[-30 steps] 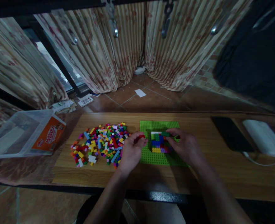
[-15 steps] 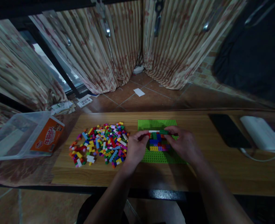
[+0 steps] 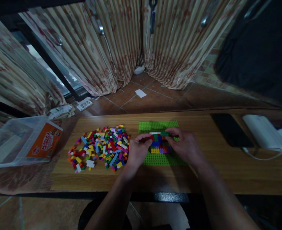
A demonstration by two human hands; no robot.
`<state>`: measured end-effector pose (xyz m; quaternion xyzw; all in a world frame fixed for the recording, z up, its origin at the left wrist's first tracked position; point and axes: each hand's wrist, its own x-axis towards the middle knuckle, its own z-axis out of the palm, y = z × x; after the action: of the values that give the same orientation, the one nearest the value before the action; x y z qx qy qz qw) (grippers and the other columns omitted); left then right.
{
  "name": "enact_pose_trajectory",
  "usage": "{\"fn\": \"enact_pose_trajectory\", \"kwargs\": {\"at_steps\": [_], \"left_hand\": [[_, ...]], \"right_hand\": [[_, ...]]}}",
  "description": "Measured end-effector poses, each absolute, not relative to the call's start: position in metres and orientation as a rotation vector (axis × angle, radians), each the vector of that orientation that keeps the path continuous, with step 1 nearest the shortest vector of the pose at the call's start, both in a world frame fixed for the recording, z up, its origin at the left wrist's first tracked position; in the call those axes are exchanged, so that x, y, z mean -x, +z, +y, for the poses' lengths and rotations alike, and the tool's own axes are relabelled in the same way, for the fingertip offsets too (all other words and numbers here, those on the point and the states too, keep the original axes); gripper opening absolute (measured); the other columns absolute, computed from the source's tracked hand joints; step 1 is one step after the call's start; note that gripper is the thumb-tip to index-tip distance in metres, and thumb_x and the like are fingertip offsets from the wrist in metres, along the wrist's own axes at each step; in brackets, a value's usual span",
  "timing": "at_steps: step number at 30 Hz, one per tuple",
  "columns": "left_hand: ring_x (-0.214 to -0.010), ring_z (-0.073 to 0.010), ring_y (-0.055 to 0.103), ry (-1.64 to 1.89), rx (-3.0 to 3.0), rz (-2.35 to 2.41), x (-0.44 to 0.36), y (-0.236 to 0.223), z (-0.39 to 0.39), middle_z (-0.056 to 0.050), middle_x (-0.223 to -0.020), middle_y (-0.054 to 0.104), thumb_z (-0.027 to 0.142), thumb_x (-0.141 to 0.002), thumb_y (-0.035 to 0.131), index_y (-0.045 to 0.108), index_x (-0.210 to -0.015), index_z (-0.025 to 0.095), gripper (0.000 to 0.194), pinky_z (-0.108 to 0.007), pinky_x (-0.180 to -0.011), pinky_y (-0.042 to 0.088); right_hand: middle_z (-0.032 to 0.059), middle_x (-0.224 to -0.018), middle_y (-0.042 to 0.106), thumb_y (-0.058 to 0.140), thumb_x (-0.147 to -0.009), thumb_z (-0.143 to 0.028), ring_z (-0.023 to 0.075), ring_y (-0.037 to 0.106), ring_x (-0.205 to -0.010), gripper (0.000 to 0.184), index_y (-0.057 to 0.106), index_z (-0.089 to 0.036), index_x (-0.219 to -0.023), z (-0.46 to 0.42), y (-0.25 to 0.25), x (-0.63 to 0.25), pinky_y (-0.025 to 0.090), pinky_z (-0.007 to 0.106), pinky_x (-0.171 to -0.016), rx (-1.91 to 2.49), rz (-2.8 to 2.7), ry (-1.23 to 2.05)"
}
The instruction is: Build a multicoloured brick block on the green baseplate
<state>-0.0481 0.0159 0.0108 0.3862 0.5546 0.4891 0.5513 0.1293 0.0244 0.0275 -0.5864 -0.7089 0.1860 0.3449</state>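
A green baseplate [image 3: 155, 126] lies on the wooden board and carries a small build of coloured bricks [image 3: 159, 144]. My left hand [image 3: 137, 152] pinches a red brick [image 3: 152, 137] against the build's upper left corner. My right hand [image 3: 185, 147] rests on the right side of the build, fingers curled onto its top row by a green brick [image 3: 165, 134]. A loose pile of coloured bricks [image 3: 100, 147] is spread out to the left of the baseplate.
A clear plastic tub with an orange label [image 3: 23, 140] sits at the far left. A black phone [image 3: 228, 129] and a white device with a cable [image 3: 263, 132] lie to the right. Striped curtains and a tiled floor are behind the table.
My left hand moved from beside the pile onto the build, carrying the red brick to its upper left corner. My right hand stayed on the build's right side. The view drifted slightly.
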Motion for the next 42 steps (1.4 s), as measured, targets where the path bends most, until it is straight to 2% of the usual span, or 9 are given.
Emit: {"fn": "enact_pose_trajectory", "kwargs": {"at_steps": [6,11,19,32,38,42], "left_hand": [[-0.067,-0.0120,0.062,1.181,-0.971,1.416,0.045,0.002,0.019,-0.002,-0.078,0.070,0.024,-0.081,0.061,0.071,-0.093,0.014,0.019,-0.022,-0.064,0.049],[-0.070,-0.0142,0.064,1.160,-1.120,1.537,0.043,-0.004,0.021,-0.003,-0.079,0.070,0.026,-0.078,0.066,0.069,-0.094,0.013,0.021,-0.023,-0.063,0.049],[-0.070,-0.0138,0.063,1.107,-1.184,1.620,0.042,0.004,0.027,-0.003,-0.078,0.069,0.016,-0.073,0.070,0.067,-0.090,0.013,0.018,-0.023,-0.064,0.048],[-0.068,-0.0149,0.061,1.010,-1.416,1.617,0.045,0.004,0.031,-0.002,-0.075,0.065,0.014,-0.075,0.067,0.061,-0.081,0.016,0.008,-0.025,-0.064,0.045],[-0.067,-0.0139,0.059,1.072,-1.391,1.547,0.046,-0.003,0.026,0.000,-0.071,0.063,0.018,-0.078,0.065,0.062,-0.077,0.017,0.003,-0.024,-0.064,0.044],[-0.064,-0.0129,0.056,1.179,-1.321,1.472,0.049,0.005,0.019,0.000,-0.069,0.060,0.029,-0.086,0.058,0.062,-0.078,0.017,0.014,-0.022,-0.060,0.042]], "right_hand": [[0.0054,-0.088,0.071,0.056,-0.079,-0.028,0.0215,0.066,-0.076,0.024,0.068,-0.023,-0.099,0.024,0.031,-0.129,0.054,0.037,-0.072,1.548,-1.774,0.484],[0.0062,-0.090,0.071,0.055,-0.081,-0.029,0.0216,0.066,-0.078,0.026,0.068,-0.022,-0.102,0.025,0.032,-0.128,0.053,0.038,-0.075,1.548,-1.769,0.465],[0.0068,-0.092,0.072,0.056,-0.081,-0.029,0.0215,0.066,-0.078,0.025,0.069,-0.021,-0.101,0.025,0.030,-0.126,0.053,0.038,-0.076,1.552,-1.764,0.493],[0.0036,-0.085,0.073,0.068,-0.073,-0.030,0.0196,0.067,-0.075,0.022,0.072,-0.021,-0.093,0.026,0.031,-0.120,0.054,0.034,-0.069,1.498,-1.415,0.815],[-0.0004,-0.079,0.069,0.074,-0.069,-0.030,0.0130,0.062,-0.067,0.023,0.072,-0.022,-0.090,0.027,0.034,-0.122,0.052,0.029,-0.065,1.341,-1.147,1.028],[-0.0024,-0.075,0.065,0.078,-0.062,-0.026,0.0100,0.059,-0.061,0.025,0.072,-0.023,-0.086,0.027,0.035,-0.128,0.050,0.026,-0.059,1.220,-0.956,1.125]]}}
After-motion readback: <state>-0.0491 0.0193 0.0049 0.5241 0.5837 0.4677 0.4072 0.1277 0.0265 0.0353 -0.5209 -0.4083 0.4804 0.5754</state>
